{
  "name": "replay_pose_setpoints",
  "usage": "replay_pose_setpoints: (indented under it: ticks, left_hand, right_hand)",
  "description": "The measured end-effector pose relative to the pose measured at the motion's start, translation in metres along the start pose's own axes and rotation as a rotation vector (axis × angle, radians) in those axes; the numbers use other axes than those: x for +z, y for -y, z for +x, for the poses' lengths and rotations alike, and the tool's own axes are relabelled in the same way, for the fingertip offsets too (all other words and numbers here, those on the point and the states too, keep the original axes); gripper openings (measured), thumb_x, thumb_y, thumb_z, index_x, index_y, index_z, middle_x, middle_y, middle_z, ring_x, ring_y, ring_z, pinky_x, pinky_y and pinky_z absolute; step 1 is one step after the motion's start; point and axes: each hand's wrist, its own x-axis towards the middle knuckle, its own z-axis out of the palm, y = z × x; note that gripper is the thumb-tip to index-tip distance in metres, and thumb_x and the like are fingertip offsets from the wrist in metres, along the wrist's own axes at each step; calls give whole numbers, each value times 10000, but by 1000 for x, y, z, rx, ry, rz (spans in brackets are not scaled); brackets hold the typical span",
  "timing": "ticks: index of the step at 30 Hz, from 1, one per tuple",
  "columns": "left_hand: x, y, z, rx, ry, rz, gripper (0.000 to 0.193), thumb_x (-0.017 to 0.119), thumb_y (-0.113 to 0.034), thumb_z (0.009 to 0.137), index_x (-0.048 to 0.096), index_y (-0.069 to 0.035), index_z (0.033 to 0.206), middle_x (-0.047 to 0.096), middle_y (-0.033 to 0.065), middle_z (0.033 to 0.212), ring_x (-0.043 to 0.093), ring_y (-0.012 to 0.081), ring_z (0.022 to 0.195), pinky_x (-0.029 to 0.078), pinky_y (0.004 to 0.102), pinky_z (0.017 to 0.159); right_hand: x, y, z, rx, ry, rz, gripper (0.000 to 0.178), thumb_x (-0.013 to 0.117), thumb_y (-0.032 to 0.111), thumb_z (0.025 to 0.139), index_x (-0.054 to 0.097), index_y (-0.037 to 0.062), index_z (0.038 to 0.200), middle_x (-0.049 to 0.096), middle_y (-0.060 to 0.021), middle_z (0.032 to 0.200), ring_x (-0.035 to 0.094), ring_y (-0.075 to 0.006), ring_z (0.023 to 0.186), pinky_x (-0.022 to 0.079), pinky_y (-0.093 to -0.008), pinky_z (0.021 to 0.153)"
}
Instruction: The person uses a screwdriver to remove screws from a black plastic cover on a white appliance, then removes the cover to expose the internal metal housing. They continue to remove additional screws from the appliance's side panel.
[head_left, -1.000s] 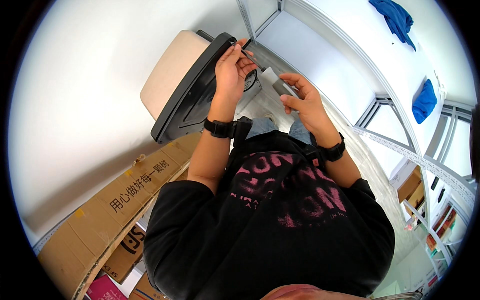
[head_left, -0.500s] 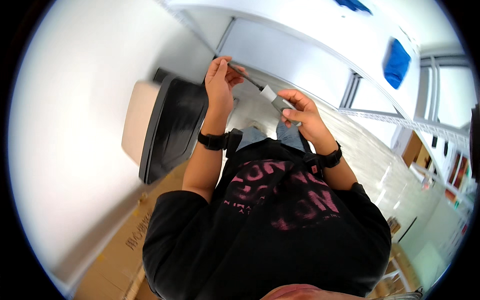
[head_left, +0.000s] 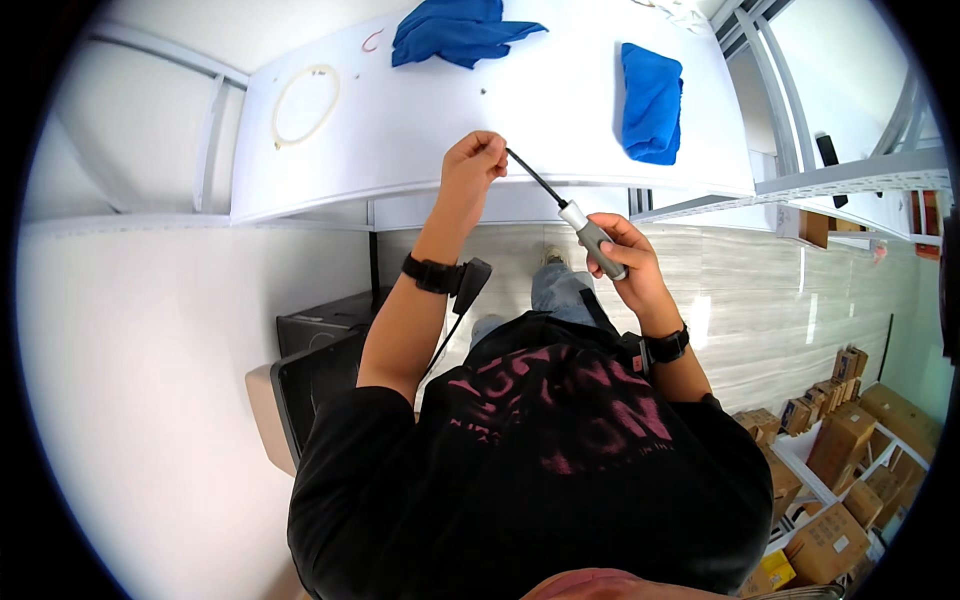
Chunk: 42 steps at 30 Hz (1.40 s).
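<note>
A screwdriver (head_left: 541, 183) with a dark shaft and a grey, white-collared handle is held slanting in front of me, just off the near edge of the white table (head_left: 420, 165). My right hand (head_left: 632, 262) wraps its fingers and thumb around the handle. At the other end of the shaft, my left hand (head_left: 474, 166) is closed in a pinch at the tip. Whether a small part also sits between those fingertips is hidden. A tiny dark piece (head_left: 484, 92) lies on the table beyond my hands.
On the table are a crumpled blue cloth (head_left: 450, 35), a folded blue cloth (head_left: 650, 105), a pale hoop (head_left: 334, 105) and a small red curved piece (head_left: 371, 42). A black bin (head_left: 318, 385) stands left of me. Cardboard boxes (head_left: 838, 445) fill a rack at lower right.
My view has swung, so the tabletop now shows in front of me and the bin sits lower at the left. Both hands keep hold of the screwdriver, the left fingers more tightly pinched.
</note>
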Motion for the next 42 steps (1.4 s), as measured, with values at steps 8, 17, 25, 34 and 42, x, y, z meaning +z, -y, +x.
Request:
replay_pose_setpoints:
  ticks: [8, 17, 25, 34, 42]
  left_hand:
    - [30, 16, 103, 191, -295, 734, 130, 634, -147, 852, 660, -27, 893, 607, 31, 761, 543, 132, 660, 452, 261, 624]
    - [33, 41, 127, 441, -374, 1190, 87, 663, -142, 787, 706, -90, 841, 626, 78, 814, 592, 229, 738, 469, 340, 661]
    - [26, 37, 118, 499, -344, 1133, 155, 645, -85, 800, 694, -54, 944, 627, 92, 796, 588, 178, 648, 476, 290, 625]
    - [-30, 10, -40, 78, -401, 5, 287, 506, -214, 954, 587, 5, 1120, 664, 77, 955, 626, 140, 752, 516, 265, 680]
    - [-114, -4, -283, 218, -627, -233, 295, 457, -220, 975, 563, 13, 1122, 659, 104, 983, 641, 140, 776, 522, 249, 688]
  right_hand:
    - [-57, 29, 54, -31, -48, 14, 364, 553, 116, 812, 530, 24, 1163, 598, -106, 944, 565, -154, 650, 446, -258, 602]
    - [-67, 39, 78, 55, -18, 33, 362, 534, 124, 833, 496, 31, 1181, 593, -121, 953, 567, -176, 662, 451, -275, 607]
    - [-64, 38, 82, 92, 30, 28, 362, 531, 129, 830, 497, 23, 1175, 591, -129, 950, 554, -172, 650, 448, -275, 605]
    - [16, 4, 71, 214, 286, -106, 351, 532, 133, 829, 519, 32, 1165, 594, -128, 980, 547, -156, 639, 450, -268, 598]
    - [138, -107, -6, 414, 650, -304, 485, 575, 132, 753, 488, 7, 1214, 604, -153, 998, 511, -125, 601, 414, -233, 541]
